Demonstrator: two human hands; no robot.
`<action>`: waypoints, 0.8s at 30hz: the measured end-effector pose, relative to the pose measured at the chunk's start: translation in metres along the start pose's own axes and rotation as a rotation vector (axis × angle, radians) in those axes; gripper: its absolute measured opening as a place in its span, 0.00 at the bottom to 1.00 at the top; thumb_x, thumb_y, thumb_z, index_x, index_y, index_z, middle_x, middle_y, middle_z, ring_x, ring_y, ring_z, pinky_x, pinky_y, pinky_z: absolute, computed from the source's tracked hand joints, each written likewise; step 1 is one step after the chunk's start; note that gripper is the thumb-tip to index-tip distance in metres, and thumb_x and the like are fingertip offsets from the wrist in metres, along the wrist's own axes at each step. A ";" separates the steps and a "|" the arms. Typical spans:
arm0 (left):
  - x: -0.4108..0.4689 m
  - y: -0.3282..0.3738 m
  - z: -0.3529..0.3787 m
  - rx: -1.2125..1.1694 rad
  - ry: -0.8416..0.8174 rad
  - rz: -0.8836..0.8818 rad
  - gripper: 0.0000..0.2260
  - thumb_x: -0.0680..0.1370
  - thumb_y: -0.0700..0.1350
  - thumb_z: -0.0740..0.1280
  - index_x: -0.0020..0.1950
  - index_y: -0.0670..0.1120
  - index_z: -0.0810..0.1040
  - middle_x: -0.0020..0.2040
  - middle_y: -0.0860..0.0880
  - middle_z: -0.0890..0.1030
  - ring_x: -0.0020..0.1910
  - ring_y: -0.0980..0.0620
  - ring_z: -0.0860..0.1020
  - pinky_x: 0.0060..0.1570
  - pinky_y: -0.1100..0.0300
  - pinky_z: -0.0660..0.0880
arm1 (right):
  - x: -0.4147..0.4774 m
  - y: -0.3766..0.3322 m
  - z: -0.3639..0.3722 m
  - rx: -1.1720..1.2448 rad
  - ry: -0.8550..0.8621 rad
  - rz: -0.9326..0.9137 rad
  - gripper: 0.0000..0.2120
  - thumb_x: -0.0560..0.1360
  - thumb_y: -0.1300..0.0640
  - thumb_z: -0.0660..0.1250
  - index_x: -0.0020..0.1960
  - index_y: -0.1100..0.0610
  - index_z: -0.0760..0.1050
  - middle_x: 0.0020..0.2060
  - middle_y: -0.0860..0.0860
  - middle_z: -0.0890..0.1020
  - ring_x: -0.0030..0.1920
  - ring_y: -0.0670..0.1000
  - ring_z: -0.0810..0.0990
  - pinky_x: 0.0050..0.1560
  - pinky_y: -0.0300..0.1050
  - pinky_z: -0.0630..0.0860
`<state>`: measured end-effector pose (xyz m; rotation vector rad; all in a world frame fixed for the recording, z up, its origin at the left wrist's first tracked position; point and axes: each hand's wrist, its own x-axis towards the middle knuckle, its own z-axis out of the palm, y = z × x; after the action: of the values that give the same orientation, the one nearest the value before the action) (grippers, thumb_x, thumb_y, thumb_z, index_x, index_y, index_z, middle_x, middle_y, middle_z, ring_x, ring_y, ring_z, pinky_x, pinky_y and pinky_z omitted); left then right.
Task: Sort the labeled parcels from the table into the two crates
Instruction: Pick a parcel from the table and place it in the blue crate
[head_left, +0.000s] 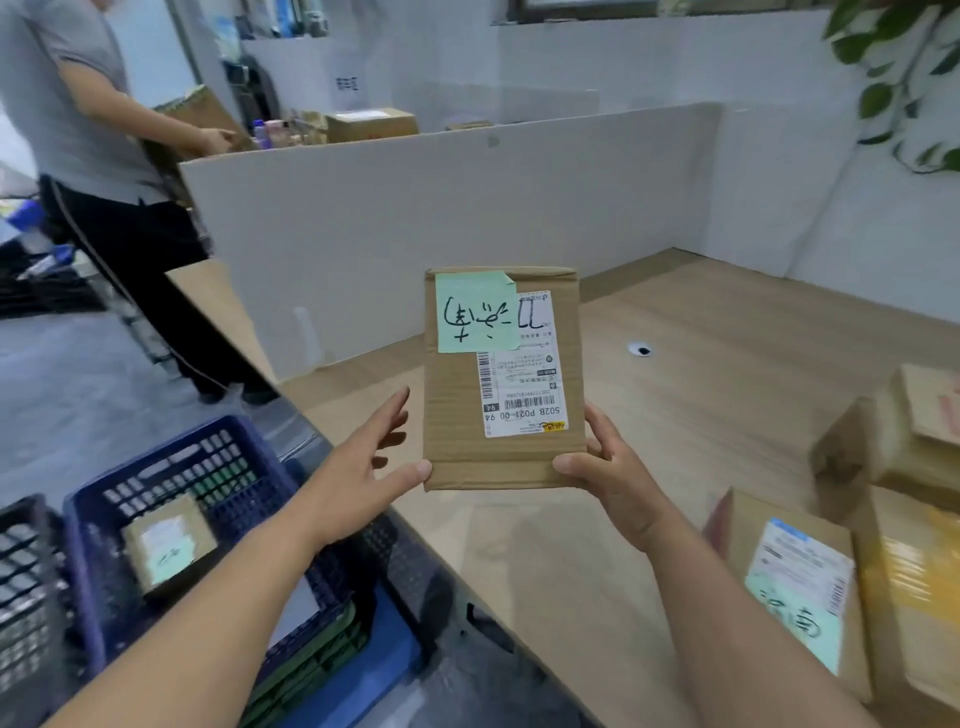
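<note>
I hold a flat brown cardboard parcel (457, 415) upright above the wooden table (701, 364). It bears a green handwritten note and a white shipping label. My right hand (608, 478) grips its lower right corner, thumb on the front. My left hand (371, 467) has its fingers spread, with the thumb tip touching the lower left corner. A blue crate (104, 545) sits low on the left and holds one small parcel (169, 545) with a green note. Part of a black crate (26, 597) shows at the far left edge.
Several more parcels (810, 587) lie on the table at the right. A white partition (441, 218) runs behind the table. A person in a grey shirt (78, 104) stands at the left by another box. A cable hole (643, 351) marks the tabletop.
</note>
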<state>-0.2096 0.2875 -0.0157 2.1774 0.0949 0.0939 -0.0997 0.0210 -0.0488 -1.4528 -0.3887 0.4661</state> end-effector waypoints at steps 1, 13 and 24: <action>-0.008 -0.007 -0.009 0.011 0.028 -0.024 0.41 0.67 0.66 0.66 0.76 0.64 0.49 0.73 0.58 0.64 0.67 0.65 0.66 0.65 0.61 0.67 | 0.003 0.001 0.009 -0.010 -0.021 0.007 0.46 0.57 0.52 0.74 0.74 0.46 0.62 0.56 0.54 0.83 0.58 0.56 0.81 0.62 0.57 0.76; -0.092 -0.116 -0.118 0.325 0.218 -0.270 0.40 0.71 0.65 0.67 0.76 0.63 0.48 0.76 0.56 0.59 0.74 0.55 0.61 0.68 0.56 0.64 | 0.070 0.030 0.160 -0.101 -0.327 0.144 0.45 0.58 0.51 0.74 0.74 0.46 0.63 0.57 0.53 0.83 0.58 0.55 0.81 0.62 0.53 0.74; -0.149 -0.218 -0.215 0.496 0.262 -0.479 0.36 0.74 0.62 0.67 0.77 0.52 0.57 0.78 0.52 0.55 0.76 0.51 0.56 0.72 0.56 0.56 | 0.124 0.070 0.313 -0.140 -0.505 0.260 0.46 0.58 0.50 0.78 0.73 0.45 0.64 0.58 0.54 0.83 0.60 0.56 0.80 0.63 0.56 0.73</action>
<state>-0.3876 0.5720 -0.0768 2.5543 0.8622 0.0872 -0.1621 0.3564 -0.0951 -1.5198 -0.6452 1.0416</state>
